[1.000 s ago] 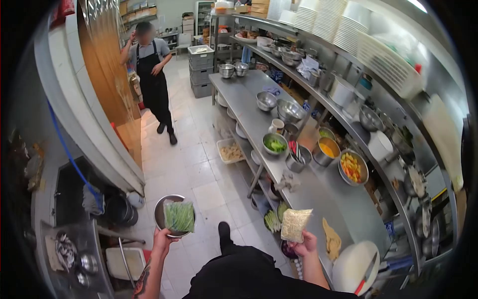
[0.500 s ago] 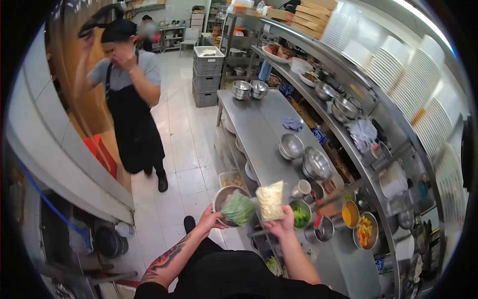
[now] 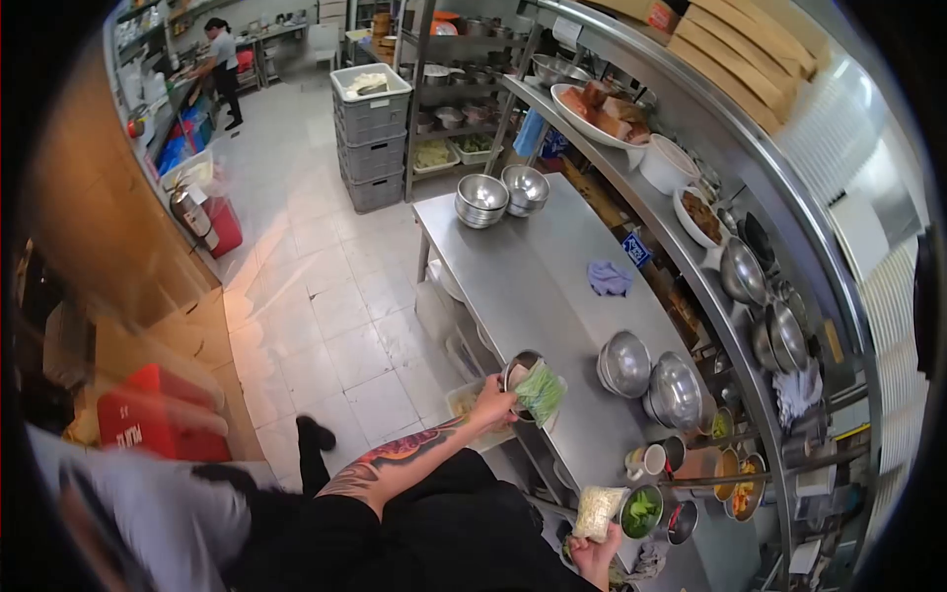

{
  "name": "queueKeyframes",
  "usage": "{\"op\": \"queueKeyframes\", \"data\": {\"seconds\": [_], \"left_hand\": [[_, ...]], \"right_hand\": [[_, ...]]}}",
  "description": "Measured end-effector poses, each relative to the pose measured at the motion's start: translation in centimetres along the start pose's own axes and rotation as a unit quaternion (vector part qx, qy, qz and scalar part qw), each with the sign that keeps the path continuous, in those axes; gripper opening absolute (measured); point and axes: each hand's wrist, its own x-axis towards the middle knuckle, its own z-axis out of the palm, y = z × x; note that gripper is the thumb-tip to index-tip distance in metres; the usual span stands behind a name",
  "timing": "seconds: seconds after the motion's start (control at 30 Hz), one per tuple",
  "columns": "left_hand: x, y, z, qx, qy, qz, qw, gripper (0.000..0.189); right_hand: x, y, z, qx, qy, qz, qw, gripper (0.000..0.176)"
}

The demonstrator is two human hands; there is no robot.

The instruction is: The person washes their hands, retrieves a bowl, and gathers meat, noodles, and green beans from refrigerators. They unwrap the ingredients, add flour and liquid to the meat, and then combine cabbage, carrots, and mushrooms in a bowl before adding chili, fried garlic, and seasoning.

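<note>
My left hand (image 3: pixel 491 403) grips a metal bowl (image 3: pixel 513 368) by its side, over the near left edge of the steel table. A clear bag of green leafy vegetables (image 3: pixel 542 393) sticks out of this bowl. Lower right, my right hand (image 3: pixel 594 558) is closed on a clear plastic bag of pale, shredded-looking food (image 3: pixel 598 511); I cannot make out its kind. Just beside that bag is a bowl of cut greens (image 3: pixel 641 510). A beige cup (image 3: pixel 646 460) stands a little farther off.
Steel bowls (image 3: pixel 623 363) and a purple cloth (image 3: pixel 609 278) lie on the steel table (image 3: pixel 533 271). Shelving with dishes runs along the right. Grey crates (image 3: pixel 372 148) stand beyond the table. A person in a grey top (image 3: pixel 148 508) is close at my left; another stands far back.
My view has shifted forward along the table. The bowl has moved over the table edge, and my hands are farther apart. The co-worker has come from ahead to close at my left.
</note>
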Motion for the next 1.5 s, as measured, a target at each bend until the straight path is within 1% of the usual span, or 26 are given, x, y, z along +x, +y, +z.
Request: {"op": "queueKeyframes", "data": {"seconds": [0.07,0.2,0.23,0.27,0.3,0.37,0.4,0.43,0.47,0.53,0.57,0.7,0.77,0.87,0.9,1.0,1.03,1.1,1.13,1.2,1.23,1.3,1.37,1.43,1.47,1.5], "left_hand": [[4.6,1.0,-0.9,-0.038,0.05,0.029,0.998,0.055],[10.5,5.0,-3.4,-0.052,0.037,0.017,0.998,0.046],[12.2,5.4,-4.5,-0.068,0.021,0.015,0.997,0.043],[13.8,6.2,-5.4,-0.083,0.003,0.015,0.996,0.04],[14.3,7.7,-6.3,-0.052,-0.01,0.018,0.998,0.036],[15.1,10.6,-7.9,-0.035,-0.03,0.028,0.999,0.034],[15.9,11.7,-8.7,-0.023,-0.042,0.041,0.998,0.033],[18.0,10.4,-9.7,0.014,-0.035,0.06,0.997,0.034],[19.7,9.7,-10.6,0.017,-0.043,0.059,0.997,0.034],[22.6,9.8,-12.4,0.118,-0.104,0.087,0.984,0.036],[22.7,11.4,-13.2,0.174,-0.108,0.081,0.975,0.038],[24.8,13.4,-14.7,0.172,-0.182,0.036,0.967,0.04],[24.5,15.2,-15.4,0.208,-0.223,0.002,0.953,0.045],[24.9,16.1,-16.1,0.215,-0.242,-0.027,0.946,0.046],[25.3,16.4,-16.6,0.219,-0.251,-0.03,0.942,0.046],[26.4,16.8,-17.3,0.325,-0.317,0.015,0.891,0.05],[26.7,16.7,-17.6,0.327,-0.325,0.013,0.887,0.05],[27.3,17.4,-18.3,0.371,-0.374,0.089,0.846,0.048],[27.6,17.8,-18.7,0.373,-0.379,0.09,0.842,0.048],[26.9,22.0,-19.0,0.452,-0.428,0.131,0.771,0.045],[27.0,24.2,-19.2,0.453,-0.43,0.131,0.77,0.045],[27.6,29.7,-19.3,0.529,-0.486,0.206,0.664,0.043],[27.7,36.6,-19.2,0.427,-0.514,0.281,0.688,0.04],[27.7,42.8,-18.6,0.362,-0.446,0.359,0.735,0.038],[25.9,48.3,-17.9,0.355,-0.43,0.326,0.763,0.036],[27.1,50.7,-17.3,0.287,-0.407,0.363,0.788,0.032]], "right_hand": [[2.5,0.6,3.1,0.004,0.006,0.008,1.0,0.049],[11.3,-0.4,12.2,-0.078,0.016,0.042,0.996,0.05],[13.7,-0.9,15.1,-0.077,0.029,0.073,0.994,0.049],[16.9,-1.8,16.7,-0.106,-0.027,0.094,0.99,0.049],[19.5,-2.4,18.9,-0.136,-0.082,0.114,0.981,0.049],[24.0,-2.6,25.0,-0.187,-0.04,0.098,0.977,0.051],[26.2,-3.0,27.4,-0.21,-0.071,0.095,0.97,0.053],[27.9,-3.4,29.6,-0.233,-0.102,0.092,0.963,0.056],[28.9,-3.4,32.2,-0.229,-0.098,0.086,0.965,0.056],[30.4,-2.6,36.9,-0.184,-0.142,0.096,0.968,0.058],[32.0,-1.9,37.4,-0.176,-0.149,0.09,0.969,0.058],[32.5,1.7,40.8,-0.089,-0.116,0.037,0.989,0.058],[32.5,4.1,40.7,-0.019,-0.06,-0.012,0.998,0.061],[29.9,6.0,45.0,-0.004,-0.074,-0.029,0.997,0.064],[29.9,6.5,45.2,0.014,-0.043,-0.034,0.998,0.065],[29.3,7.5,46.2,0.043,-0.056,-0.059,0.996,0.064],[29.0,7.8,46.5,0.047,-0.052,-0.065,0.995,0.064],[28.7,8.4,47.5,0.051,-0.009,-0.083,0.995,0.064],[28.6,8.7,47.6,0.056,-0.007,-0.087,0.995,0.064],[28.3,9.4,47.6,0.06,0.0,-0.101,0.993,0.063],[28.0,9.6,47.7,0.062,0.001,-0.102,0.993,0.063],[27.5,10.1,47.9,0.076,0.027,-0.113,0.99,0.063],[27.2,10.4,46.9,0.091,0.021,-0.114,0.989,0.063],[26.8,10.7,46.0,0.106,0.014,-0.114,0.988,0.063],[26.7,10.8,45.7,0.11,0.009,-0.118,0.987,0.063],[26.6,10.9,45.4,0.113,0.003,-0.121,0.986,0.063]]}}
